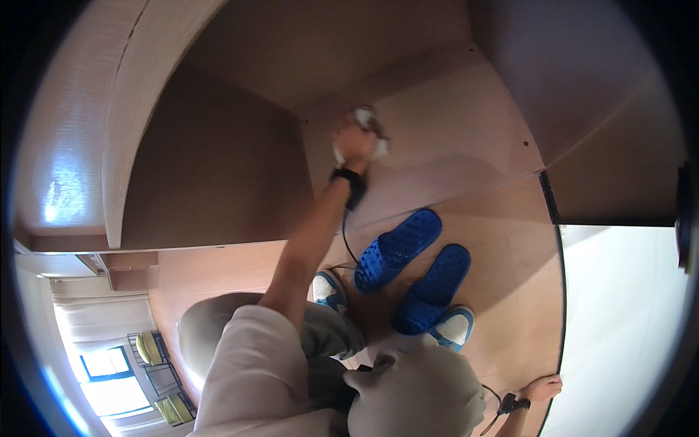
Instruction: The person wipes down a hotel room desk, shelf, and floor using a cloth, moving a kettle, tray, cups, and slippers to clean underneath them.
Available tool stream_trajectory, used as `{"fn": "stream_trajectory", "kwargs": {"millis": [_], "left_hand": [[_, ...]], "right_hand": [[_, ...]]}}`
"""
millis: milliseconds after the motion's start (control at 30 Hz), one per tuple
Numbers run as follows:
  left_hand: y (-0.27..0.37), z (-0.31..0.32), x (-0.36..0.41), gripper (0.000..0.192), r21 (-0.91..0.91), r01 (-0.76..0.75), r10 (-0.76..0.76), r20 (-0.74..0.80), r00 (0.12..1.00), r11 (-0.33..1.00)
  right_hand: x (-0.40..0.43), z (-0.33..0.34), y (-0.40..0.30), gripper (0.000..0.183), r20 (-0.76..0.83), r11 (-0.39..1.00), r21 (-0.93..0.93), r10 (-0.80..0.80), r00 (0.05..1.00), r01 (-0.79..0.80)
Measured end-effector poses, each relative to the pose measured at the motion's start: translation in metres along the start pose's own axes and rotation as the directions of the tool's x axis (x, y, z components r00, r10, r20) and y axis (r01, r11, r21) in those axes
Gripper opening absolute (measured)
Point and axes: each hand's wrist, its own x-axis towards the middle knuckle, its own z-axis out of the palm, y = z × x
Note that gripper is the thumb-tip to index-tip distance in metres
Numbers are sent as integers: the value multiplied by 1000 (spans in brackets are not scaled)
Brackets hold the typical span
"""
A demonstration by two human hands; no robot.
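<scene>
Inside a low brown wooden cabinet, my left hand (356, 140) presses a crumpled white and dark cloth (380, 146) against the bottom panel (437, 125); hand and cloth are blurred. A black band with a cable circles that wrist. At the lower right, my right hand (544, 387) has its fingers curled at the edge where the floor meets a white surface; whether it grips anything is unclear. It wears a black wrist strap with a cable. Two blue plastic slippers (398, 248) lie on the floor between the cabinet and my blue-and-white shoes (454, 326).
The cabinet's side panel (218, 164) stands to the left of the working hand, and a dark panel (611, 180) stands at right. A white surface (617, 306) borders the wood-coloured floor (508, 284). Farther off at lower left are a window (112, 382) and chairs with yellow-green cushions (147, 348).
</scene>
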Motion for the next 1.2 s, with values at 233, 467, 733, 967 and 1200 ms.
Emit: {"fn": "stream_trajectory", "kwargs": {"millis": [233,467,733,967,1200], "left_hand": [[42,-30,-71,62,-253,-351,375,56,925,902],[-58,-23,22,60,-170,253,-183,344,921,953],[-87,27,88,57,87,452,-456,45,889,888],[-52,20,88,47,108,-142,109,269,957,984],[-104,10,84,40,121,219,-241,217,946,968]], "right_hand": [[8,5,11,46,23,986,-159,-41,999,44],[10,10,23,45,-20,987,-139,-82,996,78],[3,-2,5,45,-5,997,-72,-33,999,33],[5,2,8,46,12,996,-89,-2,1000,3],[2,-4,2,47,46,998,-54,8,999,-6]]}}
